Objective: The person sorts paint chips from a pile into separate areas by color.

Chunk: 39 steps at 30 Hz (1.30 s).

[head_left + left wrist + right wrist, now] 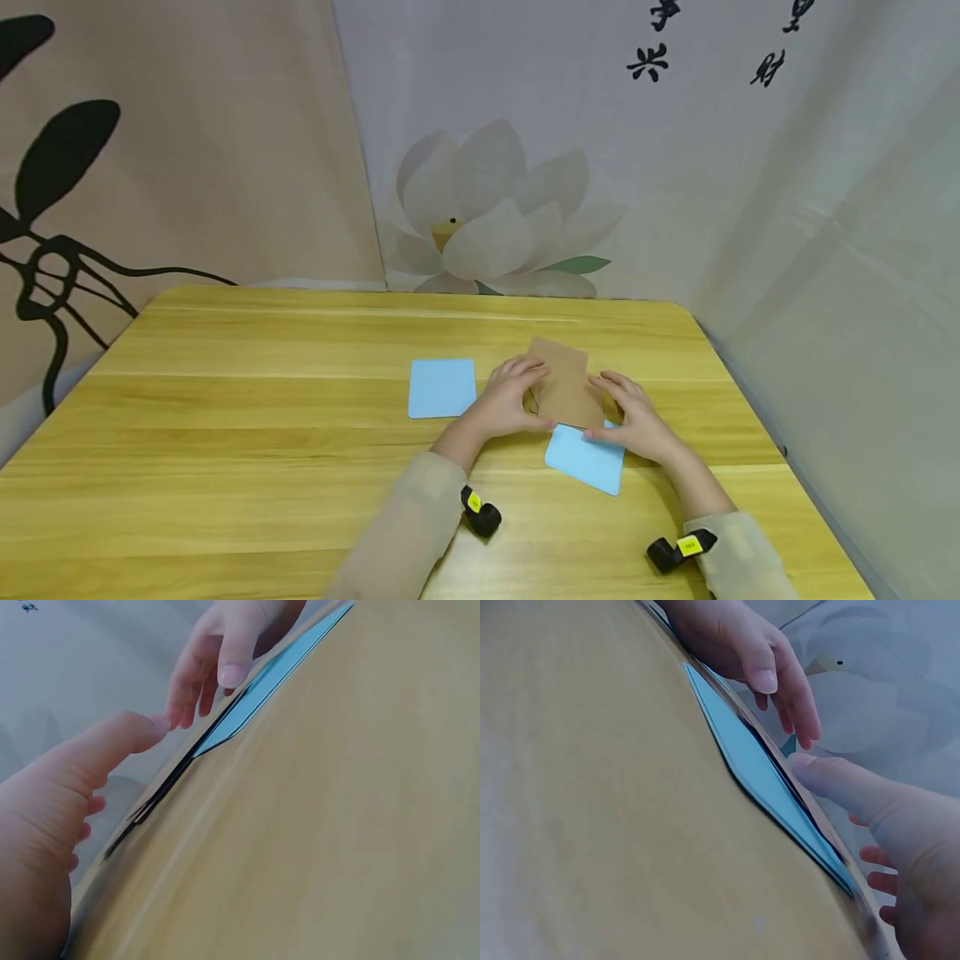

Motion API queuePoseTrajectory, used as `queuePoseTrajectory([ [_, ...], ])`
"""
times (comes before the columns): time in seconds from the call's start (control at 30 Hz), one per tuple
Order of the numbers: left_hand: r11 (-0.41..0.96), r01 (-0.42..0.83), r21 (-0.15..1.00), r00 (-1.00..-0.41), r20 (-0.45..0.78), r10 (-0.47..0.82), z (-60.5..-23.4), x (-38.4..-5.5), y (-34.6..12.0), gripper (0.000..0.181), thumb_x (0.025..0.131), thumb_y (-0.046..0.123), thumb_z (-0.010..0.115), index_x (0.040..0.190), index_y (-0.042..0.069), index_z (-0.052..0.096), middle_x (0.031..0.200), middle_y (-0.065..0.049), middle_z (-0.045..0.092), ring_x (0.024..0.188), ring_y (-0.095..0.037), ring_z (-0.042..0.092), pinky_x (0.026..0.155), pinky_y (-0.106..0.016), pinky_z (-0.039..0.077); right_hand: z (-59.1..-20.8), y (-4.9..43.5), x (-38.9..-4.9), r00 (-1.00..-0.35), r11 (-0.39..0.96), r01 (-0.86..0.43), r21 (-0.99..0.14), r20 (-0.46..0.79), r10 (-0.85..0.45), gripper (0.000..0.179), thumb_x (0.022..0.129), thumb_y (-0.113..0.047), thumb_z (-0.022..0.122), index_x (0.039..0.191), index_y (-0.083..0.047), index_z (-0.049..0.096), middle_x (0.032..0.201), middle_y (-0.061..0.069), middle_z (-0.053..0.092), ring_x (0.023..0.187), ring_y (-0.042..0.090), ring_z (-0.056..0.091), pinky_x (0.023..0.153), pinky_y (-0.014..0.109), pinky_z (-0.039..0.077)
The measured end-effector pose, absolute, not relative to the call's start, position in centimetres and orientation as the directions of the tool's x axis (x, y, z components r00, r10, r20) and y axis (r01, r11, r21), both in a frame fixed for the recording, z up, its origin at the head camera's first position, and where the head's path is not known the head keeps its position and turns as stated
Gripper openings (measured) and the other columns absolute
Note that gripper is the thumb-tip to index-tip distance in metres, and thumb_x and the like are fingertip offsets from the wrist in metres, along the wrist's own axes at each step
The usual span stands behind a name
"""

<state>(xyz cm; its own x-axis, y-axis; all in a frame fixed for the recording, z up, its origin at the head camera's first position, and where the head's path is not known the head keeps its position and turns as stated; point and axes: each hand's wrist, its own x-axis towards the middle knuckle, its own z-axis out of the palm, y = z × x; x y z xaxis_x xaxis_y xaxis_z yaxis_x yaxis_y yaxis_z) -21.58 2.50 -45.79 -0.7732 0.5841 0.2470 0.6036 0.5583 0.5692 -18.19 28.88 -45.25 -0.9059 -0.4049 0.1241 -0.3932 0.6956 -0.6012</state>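
Observation:
A flat brown kraft-paper piece (568,383) lies on the table, its near edge over the corner of a light-blue rounded card (588,460). My left hand (506,402) is at its left side, fingers spread loosely, with a thin dark string (534,402) showing beside the thumb. On the other side, my right hand (636,421) has its fingertips right at the brown edge and its thumb over the blue card. Both thumbs extend straight in the wrist views. A second light-blue card (441,388) lies left of my left hand, partly behind it.
The wooden table (225,467) reaches back to a hanging cloth (495,75) printed with a lotus and dark characters. More pale cloth (862,250) hangs along the right side. Black wrist cameras (482,512) sit at both cuffs.

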Motion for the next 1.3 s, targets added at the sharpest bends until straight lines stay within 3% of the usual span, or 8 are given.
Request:
queuePoseTrajectory([
  [0.57,0.654,0.583,0.481,-0.792,0.158,0.590,-45.8,-22.3,4.2,0.088,0.076,0.053,0.073,0.146,0.012,0.041,0.152,-0.007,0.033,0.140,-0.029,0.022,0.112,-0.047,0.013,-45.5,29.8,-19.2,-0.898,0.727,-0.394,-0.562,0.066,-0.435,0.091,0.076,-0.048,0.078,0.149,-0.012,0.036,0.152,0.015,0.025,0.138,0.042,0.015,0.099,0.070,0.018],
  [1.3,0.663,0.598,0.450,-0.781,0.143,0.608,-45.7,-22.2,4.3,0.087,0.070,0.060,0.076,0.141,0.017,0.050,0.140,-0.003,0.042,0.134,-0.024,0.028,0.111,-0.044,0.016,-45.6,30.2,-19.2,-0.886,0.687,-0.401,-0.606,0.064,-0.460,0.087,0.075,-0.047,0.079,0.146,-0.014,0.042,0.149,0.010,0.031,0.136,0.038,0.021,0.099,0.066,0.023],
])
